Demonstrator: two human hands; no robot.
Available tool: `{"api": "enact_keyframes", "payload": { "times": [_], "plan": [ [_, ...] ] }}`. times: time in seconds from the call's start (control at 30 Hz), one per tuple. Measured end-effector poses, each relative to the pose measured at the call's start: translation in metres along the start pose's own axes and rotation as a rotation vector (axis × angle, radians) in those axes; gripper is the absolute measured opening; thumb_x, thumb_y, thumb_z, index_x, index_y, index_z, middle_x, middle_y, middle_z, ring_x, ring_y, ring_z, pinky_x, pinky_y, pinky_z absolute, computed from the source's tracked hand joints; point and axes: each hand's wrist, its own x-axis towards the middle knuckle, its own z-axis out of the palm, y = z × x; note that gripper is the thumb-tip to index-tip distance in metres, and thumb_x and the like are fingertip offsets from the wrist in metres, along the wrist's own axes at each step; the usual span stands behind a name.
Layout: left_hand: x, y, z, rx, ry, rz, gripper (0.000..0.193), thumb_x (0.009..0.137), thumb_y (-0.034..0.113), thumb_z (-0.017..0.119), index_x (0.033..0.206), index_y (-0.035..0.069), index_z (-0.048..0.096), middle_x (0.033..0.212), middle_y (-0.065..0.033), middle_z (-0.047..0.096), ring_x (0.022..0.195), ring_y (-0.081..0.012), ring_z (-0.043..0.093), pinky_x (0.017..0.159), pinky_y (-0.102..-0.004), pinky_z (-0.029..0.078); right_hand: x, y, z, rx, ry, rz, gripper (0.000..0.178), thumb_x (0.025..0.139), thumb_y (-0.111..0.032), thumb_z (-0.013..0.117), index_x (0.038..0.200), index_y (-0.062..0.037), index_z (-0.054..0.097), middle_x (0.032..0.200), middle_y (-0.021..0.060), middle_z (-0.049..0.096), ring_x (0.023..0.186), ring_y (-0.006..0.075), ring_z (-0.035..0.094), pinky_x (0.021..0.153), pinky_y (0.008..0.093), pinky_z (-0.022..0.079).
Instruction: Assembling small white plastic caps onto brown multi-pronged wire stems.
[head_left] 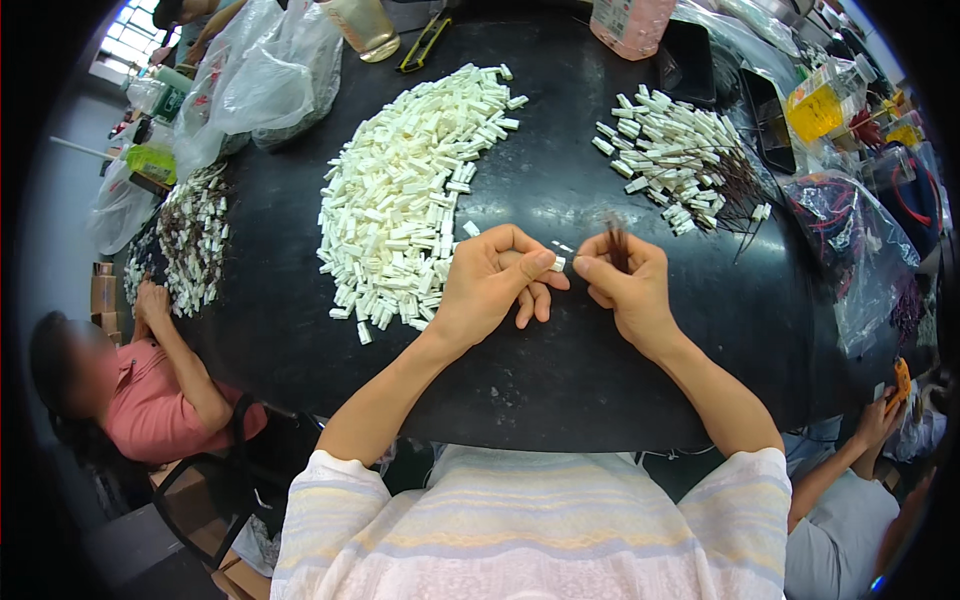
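Between thumb and forefinger, my left hand [500, 280] pinches a small white plastic connector housing [558, 264]. My right hand [632, 285] is closed on a bunch of thin dark brown wires [617, 245], whose ends stick up above the fingers. The two hands almost meet, fingertips facing each other over the table. Left of them spreads a large heap of loose white connector housings [400, 190]. Beyond my right hand lies a smaller pile of white housings with brown wires attached [685, 160]. A couple of loose housings rest near my left hand.
The black table [520, 400] carries a plastic bag [270, 80], a yellow-handled cutter [425, 40], a pink bottle [630, 25], dark trays [687, 62] and a bag of wires [850, 240]. One co-worker [160, 390] sits at the left by another wired pile [195, 240]; another [850, 500] is at the right.
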Motion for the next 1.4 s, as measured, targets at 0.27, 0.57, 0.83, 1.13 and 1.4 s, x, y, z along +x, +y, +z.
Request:
{"api": "enact_keyframes", "payload": {
  "times": [0.27,0.57,0.83,1.13,1.4],
  "plan": [
    [0.027,0.027,-0.042,1.45,0.321,0.621,0.015,0.076,0.005,0.059,0.091,0.005,0.061,0.079,-0.0084,0.061,0.071,-0.0216,0.056,0.058,-0.0304,0.045,0.0,0.004,-0.001,0.23,-0.023,-0.038,0.008,0.077,-0.005,0.063,0.077,0.0002,0.057,0.055,-0.004,0.044,0.045,0.0016,0.033,0.04,0.0189,0.021],
    [0.037,0.024,-0.048,1.677,0.281,0.691,0.006,0.074,0.001,0.059,0.079,0.003,0.059,0.081,-0.0052,0.058,0.077,-0.0195,0.054,0.061,-0.0318,0.046,0.001,0.002,-0.001,0.052,-0.058,-0.048,0.007,0.078,-0.006,0.06,0.076,-0.0014,0.056,0.058,-0.0031,0.048,0.05,0.0025,0.042,0.047,0.0185,0.03],
    [0.013,0.009,-0.012,-0.036,0.071,-0.011,0.011,0.083,0.005,0.059,0.09,-0.003,0.06,0.078,-0.0102,0.062,0.053,-0.0047,0.05,0.044,-0.0154,0.038,-0.002,-0.004,0.001,-0.036,-0.087,-0.059,0.009,0.079,-0.006,0.058,0.073,-0.0011,0.053,0.058,-0.0007,0.05,0.053,0.0049,0.046,0.051,0.02,0.033],
    [0.01,0.003,-0.008,-0.211,0.181,-0.103,0.01,0.084,0.008,0.059,0.084,-0.002,0.057,0.078,-0.0105,0.062,0.045,-0.0026,0.04,0.037,-0.0132,0.03,-0.001,0.0,0.005,-0.133,-0.087,-0.117,0.011,0.081,-0.006,0.056,0.073,-0.0008,0.052,0.055,0.0008,0.05,0.05,0.005,0.046,0.047,0.0201,0.032],
    [0.004,0.003,-0.005,-0.114,0.226,-0.019,0.014,0.08,0.01,0.065,0.078,-0.001,0.057,0.058,-0.004,0.055,0.042,-0.002,0.041,0.034,-0.0148,0.027,-0.001,0.003,0.008,-0.16,-0.063,-0.146,0.011,0.081,-0.004,0.057,0.073,0.0001,0.051,0.056,0.001,0.051,0.05,0.0045,0.047,0.046,0.0202,0.034]
  ]
}}
